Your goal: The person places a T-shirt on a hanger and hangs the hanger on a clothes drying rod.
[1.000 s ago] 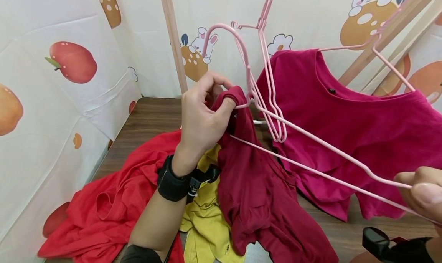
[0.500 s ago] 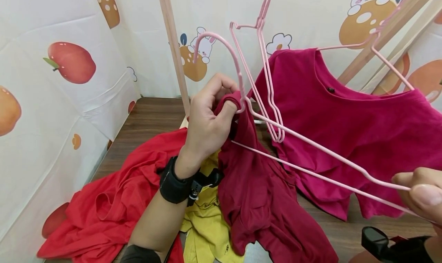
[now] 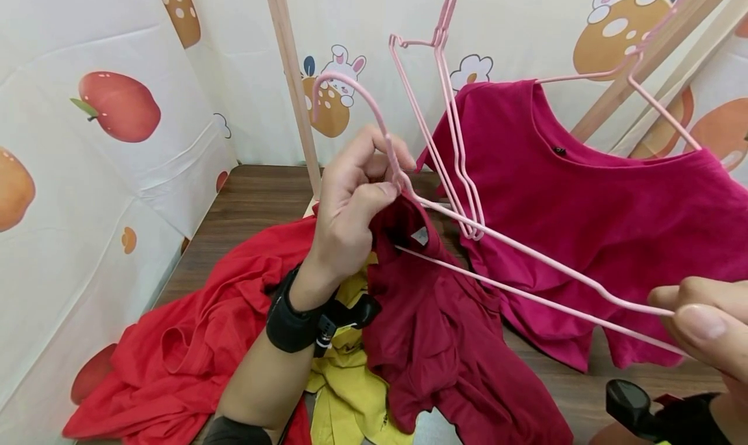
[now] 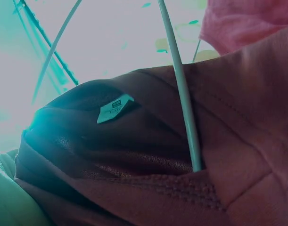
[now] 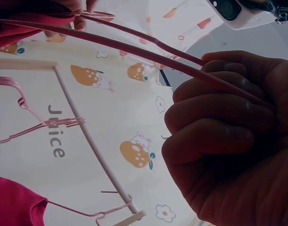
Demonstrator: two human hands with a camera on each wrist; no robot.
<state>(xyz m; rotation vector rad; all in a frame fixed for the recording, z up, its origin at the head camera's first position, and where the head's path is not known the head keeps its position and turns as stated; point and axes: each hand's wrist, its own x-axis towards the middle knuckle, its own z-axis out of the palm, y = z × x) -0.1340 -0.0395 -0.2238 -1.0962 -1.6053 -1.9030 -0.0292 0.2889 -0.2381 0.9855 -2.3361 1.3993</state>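
Observation:
My left hand pinches the collar of a dark red shirt, right by the neck of a pink clothes hanger. The hanger's lower bar passes into the collar opening, where a white label shows. Seen from the left wrist, the collar stretches open around the bar, with the label inside. My right hand grips the hanger's other end; in the right wrist view its fingers curl round the wire. The hanger's far left end is hidden by the shirt and left hand.
On the wooden table lie a red garment and a yellow garment. Bare pink hangers hang behind my hands. A magenta shirt hangs at right, near a wooden rack post.
The hanger's hook has dipped and swung left. The bunched collar has dropped from above my left thumb, uncovering the label. My right hand has shifted slightly left with the hanger.

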